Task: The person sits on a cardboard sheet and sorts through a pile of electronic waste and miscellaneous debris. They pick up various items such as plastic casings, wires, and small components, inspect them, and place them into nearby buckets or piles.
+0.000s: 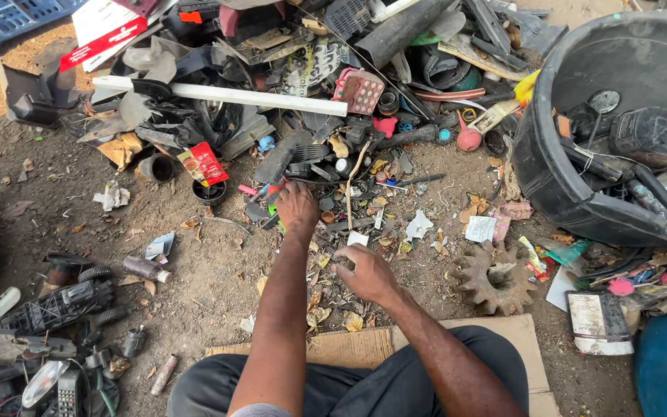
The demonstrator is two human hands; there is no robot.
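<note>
Scrap pieces [303, 166], mixed plastic and metal, heaped far on bare ground; left hand [297, 207] reaching in, fingers curled on them; right hand [364, 272] nearer, clamped on small grey fragment [343, 262].

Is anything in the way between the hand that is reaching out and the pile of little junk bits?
Nothing visible is in the way. The left hand already lies on the small plastic scraps at the near edge of the junk pile. The right hand stays back, its grip closed on a small piece above the dirt ground.
</note>
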